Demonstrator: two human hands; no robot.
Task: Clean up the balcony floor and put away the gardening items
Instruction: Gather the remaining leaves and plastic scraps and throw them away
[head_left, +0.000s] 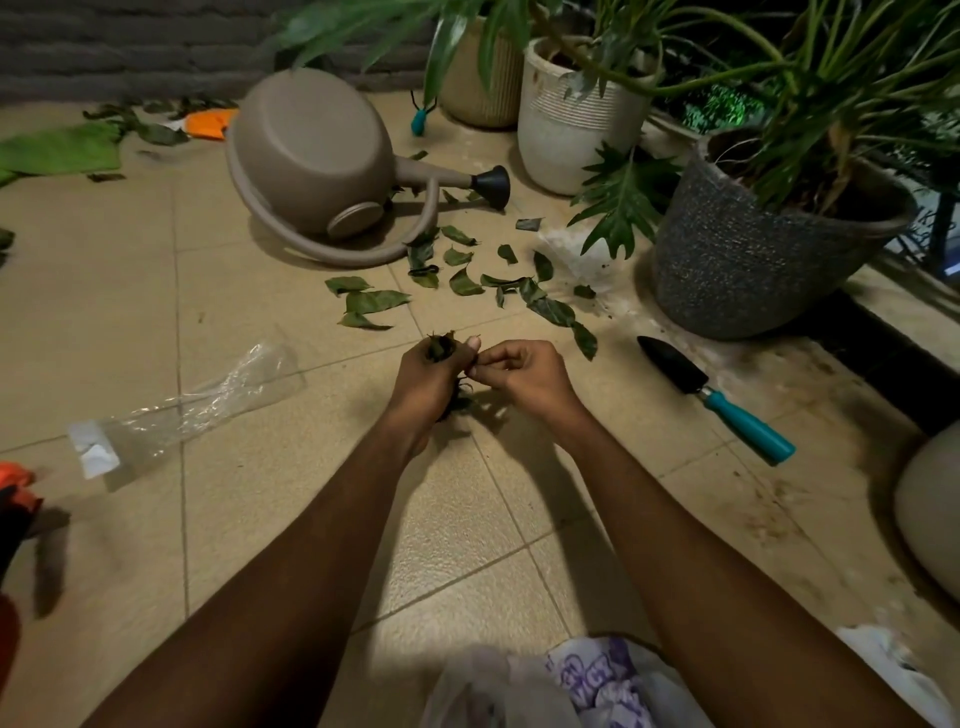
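Observation:
My left hand (432, 379) grips a bunch of dark green leaves (439, 346) that stick out above and below the fist. Right beside it, my right hand (524, 375) pinches a small leaf piece at its fingertips, touching the left thumb. Several loose leaves (467, 283) lie scattered on the beige tiles just beyond my hands. A taupe watering can (311, 156) lies tipped on its side further back. To the right, a black trowel with a teal handle (737, 413) rests on the floor.
A clear plastic bag (192, 405) lies at the left. Potted plants stand at the back right: a dark speckled pot (753, 260), a white pot (566, 130), a ribbed tan pot (483, 88). A green cloth (62, 150) and orange item (208, 123) lie far left. A white-purple bag (597, 680) sits near me.

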